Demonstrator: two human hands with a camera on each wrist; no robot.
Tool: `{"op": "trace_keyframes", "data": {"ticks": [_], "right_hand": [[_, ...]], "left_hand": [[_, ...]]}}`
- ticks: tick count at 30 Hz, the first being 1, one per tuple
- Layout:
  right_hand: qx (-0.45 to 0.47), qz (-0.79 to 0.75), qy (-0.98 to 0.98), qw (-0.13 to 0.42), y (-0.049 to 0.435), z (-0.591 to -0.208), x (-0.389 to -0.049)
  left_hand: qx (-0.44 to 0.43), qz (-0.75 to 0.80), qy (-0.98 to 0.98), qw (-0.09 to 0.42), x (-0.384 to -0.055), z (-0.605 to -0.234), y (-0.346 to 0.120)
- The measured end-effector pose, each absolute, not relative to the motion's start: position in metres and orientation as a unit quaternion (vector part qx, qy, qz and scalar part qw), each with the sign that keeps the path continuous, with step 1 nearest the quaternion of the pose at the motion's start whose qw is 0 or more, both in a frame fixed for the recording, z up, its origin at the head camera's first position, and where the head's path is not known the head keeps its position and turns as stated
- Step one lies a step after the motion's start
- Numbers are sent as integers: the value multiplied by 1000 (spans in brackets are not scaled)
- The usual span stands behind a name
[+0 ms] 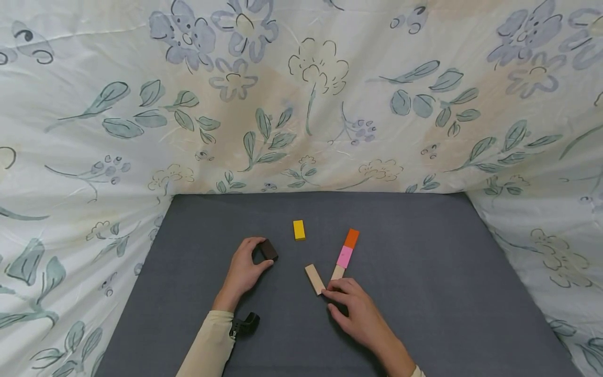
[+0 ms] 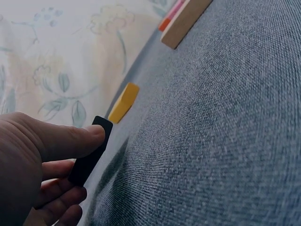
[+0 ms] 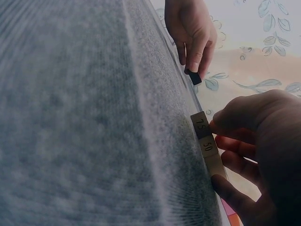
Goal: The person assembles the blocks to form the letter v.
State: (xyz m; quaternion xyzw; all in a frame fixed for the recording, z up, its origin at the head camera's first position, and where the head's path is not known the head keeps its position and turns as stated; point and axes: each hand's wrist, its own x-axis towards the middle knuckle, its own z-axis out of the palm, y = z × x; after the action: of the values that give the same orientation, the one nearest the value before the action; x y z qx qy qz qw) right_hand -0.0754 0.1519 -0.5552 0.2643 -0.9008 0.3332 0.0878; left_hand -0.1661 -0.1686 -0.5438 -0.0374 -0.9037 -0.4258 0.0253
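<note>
My left hand pinches a small dark brown block between thumb and fingers, at the left of the table. In the left wrist view the thumb lies across the block's near face, with fingers behind. My right hand is low over the middle, fingers loosely extended. Its fingertips are right at the lower end of a plain wooden block and overlap another wooden block. That second one lines up with a pink block and an orange block. Printed digits show on wooden faces in the right wrist view.
A yellow block stands alone toward the back, between the dark block and the orange one. Dark grey cloth covers the table. Flower-patterned fabric hangs at the back and both sides. A black strap device sits on the left wrist.
</note>
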Motion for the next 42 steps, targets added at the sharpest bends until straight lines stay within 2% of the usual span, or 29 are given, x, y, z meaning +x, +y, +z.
{"op": "trace_keyframes", "data": {"ticks": [30,42], "right_hand": [[249,340,-904,71,152,-554,-75],[255,339,-902,82,152,-556,-75]], "left_hand": [[-52,-427,-903,24,-165,-542,-158],[-53,-427,-902,28,-165,-541,-155]]}}
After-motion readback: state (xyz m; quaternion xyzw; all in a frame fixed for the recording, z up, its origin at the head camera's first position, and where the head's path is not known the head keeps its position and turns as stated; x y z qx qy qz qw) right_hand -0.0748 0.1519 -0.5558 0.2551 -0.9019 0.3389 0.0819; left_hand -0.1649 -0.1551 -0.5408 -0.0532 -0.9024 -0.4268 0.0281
